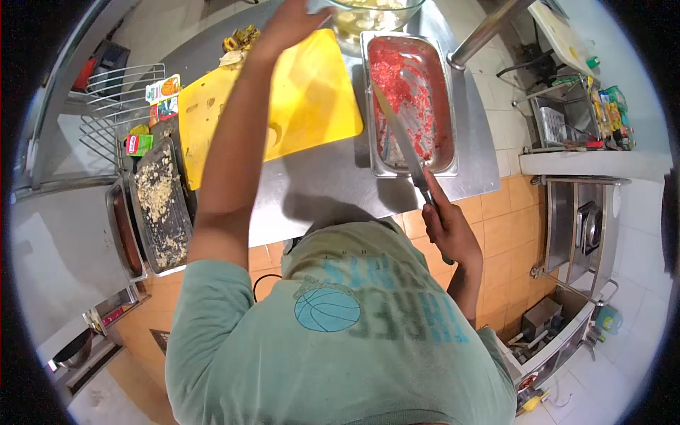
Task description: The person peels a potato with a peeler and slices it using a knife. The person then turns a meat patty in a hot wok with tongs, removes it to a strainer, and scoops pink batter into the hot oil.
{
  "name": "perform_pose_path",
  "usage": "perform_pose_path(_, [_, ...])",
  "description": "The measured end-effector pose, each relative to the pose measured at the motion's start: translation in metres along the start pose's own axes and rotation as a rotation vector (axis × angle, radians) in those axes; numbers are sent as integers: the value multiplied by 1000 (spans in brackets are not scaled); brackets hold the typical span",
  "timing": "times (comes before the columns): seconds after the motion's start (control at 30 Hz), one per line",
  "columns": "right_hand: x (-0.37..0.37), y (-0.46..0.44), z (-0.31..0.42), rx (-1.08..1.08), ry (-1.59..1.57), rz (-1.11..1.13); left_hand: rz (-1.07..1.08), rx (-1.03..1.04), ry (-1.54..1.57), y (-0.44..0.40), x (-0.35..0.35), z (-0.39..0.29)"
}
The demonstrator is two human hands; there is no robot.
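My right hand [453, 230] is wrapped round the dark handle of a large knife [398, 131]. Its long blade points away from me over a steel pan [451, 106] smeared with red, pulpy residue. At the top edge, my left hand [292, 25] reaches past the yellow cutting board [319, 92]. One of its digits stretches towards a clear glass bowl [382, 15] of pale pieces; the others are partly cut off by the frame. I see nothing held in that hand. Dark smudges mark the board, and a small heap of yellow-brown peels [241, 39] lies beyond it.
Left of the board stands a dark tray [163, 248] with pale crumbs, beside a wire rack [106, 106] and small packets [139, 144]. A metal post [489, 35] rises near the pan's far right. Steel shelving [577, 219] stands by the right wall.
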State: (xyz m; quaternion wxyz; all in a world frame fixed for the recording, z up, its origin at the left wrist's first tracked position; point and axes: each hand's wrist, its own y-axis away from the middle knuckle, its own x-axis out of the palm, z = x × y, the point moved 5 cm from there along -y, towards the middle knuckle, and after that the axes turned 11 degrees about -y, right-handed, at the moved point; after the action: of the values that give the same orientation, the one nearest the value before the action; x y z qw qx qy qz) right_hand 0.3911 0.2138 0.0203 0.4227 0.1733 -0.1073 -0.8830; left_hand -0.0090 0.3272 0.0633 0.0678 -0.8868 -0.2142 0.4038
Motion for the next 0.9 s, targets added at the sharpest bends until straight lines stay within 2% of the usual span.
perform_pose_path(0.03, [5, 1, 3, 17, 5, 4, -34, -62, -257, 23, -24, -2])
perform_pose_path(0.07, [9, 1, 7, 32, 9, 6, 56, 52, -98, 35, -32, 27])
perform_pose_path(0.13, [23, -2, 6, -4, 12, 13, 377, 211, -156, 86, -39, 79])
perform_pose_path(0.17, [30, -5, 4, -56, 11, 16, 479, 181, -196, 117, -34, 106])
perform_pose_path(0.2, [38, -8, 5, -70, 10, 35, 596, -143, -286, 150, -41, 63])
perform_pose_path(0.23, [47, -11, 8, -74, 6, 50, 636, -51, -287, 173, -31, 78])
perform_pose_path(0.27, [55, -14, 10, -78, 3, 64, 635, 90, -309, 191, -21, 89])
perform_pose_path(0.3, [64, -17, 14, -68, -1, 74, 639, 132, -383, 202, -11, 99])
perform_pose_path(0.4, [85, -24, 26, 110, 8, 122, 551, 68, -491, 206, -7, 83])
perform_pose_path(0.47, [93, -25, 30, 85, 13, 112, 556, 40, -494, 199, -4, 80])
perform_pose_path(0.5, [97, -26, 29, -26, 12, 86, 483, 41, -505, 190, -4, 76])
perform_pose_path(0.57, [101, -25, 30, -41, 15, 55, 345, 39, -524, 173, -3, 68])
perform_pose_path(0.6, [102, -25, 30, 52, 19, 46, 267, 31, -528, 165, -4, 62])
perform_pose_path(0.67, [105, -22, 28, 78, 1, 5, 254, 108, -557, 158, 4, 58])
perform_pose_path(0.7, [106, -21, 24, 9, -16, -28, 248, 151, -569, 155, 9, 56])
perform_pose_path(0.83, [113, -22, 10, -81, 16, -118, 306, 247, -341, 165, 20, 53])
perform_pose_path(0.9, [119, -25, 5, -57, 40, -153, 340, 183, -223, 165, 24, 60])
